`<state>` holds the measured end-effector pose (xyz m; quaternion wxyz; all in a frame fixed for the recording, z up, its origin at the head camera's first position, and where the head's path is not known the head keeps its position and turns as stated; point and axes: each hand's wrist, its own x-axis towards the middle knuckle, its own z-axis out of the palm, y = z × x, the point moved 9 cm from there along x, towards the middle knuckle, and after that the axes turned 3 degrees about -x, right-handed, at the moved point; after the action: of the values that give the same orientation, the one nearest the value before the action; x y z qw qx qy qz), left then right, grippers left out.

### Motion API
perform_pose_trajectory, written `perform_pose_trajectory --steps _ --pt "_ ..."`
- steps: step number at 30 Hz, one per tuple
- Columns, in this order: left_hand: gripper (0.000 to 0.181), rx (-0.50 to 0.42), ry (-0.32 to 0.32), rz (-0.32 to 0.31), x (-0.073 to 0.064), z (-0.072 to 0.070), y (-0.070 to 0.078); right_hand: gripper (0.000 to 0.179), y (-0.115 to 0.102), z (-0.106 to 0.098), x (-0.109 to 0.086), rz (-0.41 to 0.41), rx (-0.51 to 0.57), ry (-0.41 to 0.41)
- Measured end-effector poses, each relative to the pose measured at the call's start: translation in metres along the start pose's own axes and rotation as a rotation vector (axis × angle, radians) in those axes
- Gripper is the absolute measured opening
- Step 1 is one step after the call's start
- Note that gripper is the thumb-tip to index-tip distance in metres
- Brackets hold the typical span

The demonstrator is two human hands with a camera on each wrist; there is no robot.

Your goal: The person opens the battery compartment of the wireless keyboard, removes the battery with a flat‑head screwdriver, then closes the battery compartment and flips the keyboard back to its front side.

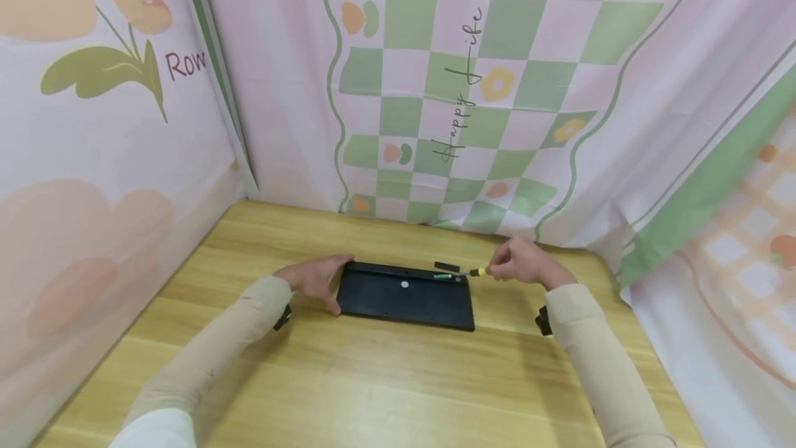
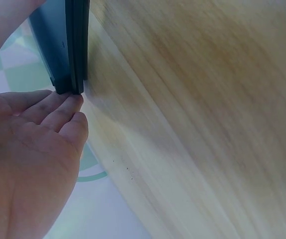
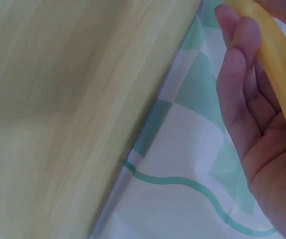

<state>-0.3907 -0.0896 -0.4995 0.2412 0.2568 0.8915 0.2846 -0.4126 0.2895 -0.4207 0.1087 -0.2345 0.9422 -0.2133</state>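
Observation:
A black keyboard [image 1: 398, 299] lies face down on the table, its underside up, with a round white sticker on it. My left hand [image 1: 317, 281] holds its left end, thumb at the near corner and fingers at the far one; those fingers [image 2: 63, 112] touch the edge in the left wrist view. A green battery [image 1: 443, 276] shows at the small compartment near the far right corner. My right hand [image 1: 519, 261] grips a screwdriver [image 1: 477, 272] by its yellow handle [image 3: 277, 59], the shaft pointing left to the battery's end.
Just behind the keyboard lies a small black battery cover [image 1: 447, 266]. The wooden table [image 1: 373, 379] ends at hanging printed cloths [image 1: 410, 75] at the back and both sides.

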Motion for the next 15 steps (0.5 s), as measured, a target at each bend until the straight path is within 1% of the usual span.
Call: perform_pose_trajectory --steps 3,7,10,15 --pt "0.129 0.0 0.0 0.006 0.0 0.0 0.0 0.01 0.0 0.0 -0.002 -0.003 -0.017 0.021" --pt "0.129 0.002 0.003 0.013 0.0 0.0 0.001 0.008 -0.002 -0.008 -0.009 -0.016 -0.089 0.095" --pt "0.128 0.004 0.004 0.012 -0.001 0.0 0.001 0.008 0.0 -0.016 -0.017 -0.008 -0.132 0.16" --pt "0.127 0.003 -0.003 0.008 -0.004 0.0 0.002 0.01 0.012 -0.024 -0.037 0.006 -0.143 0.237"
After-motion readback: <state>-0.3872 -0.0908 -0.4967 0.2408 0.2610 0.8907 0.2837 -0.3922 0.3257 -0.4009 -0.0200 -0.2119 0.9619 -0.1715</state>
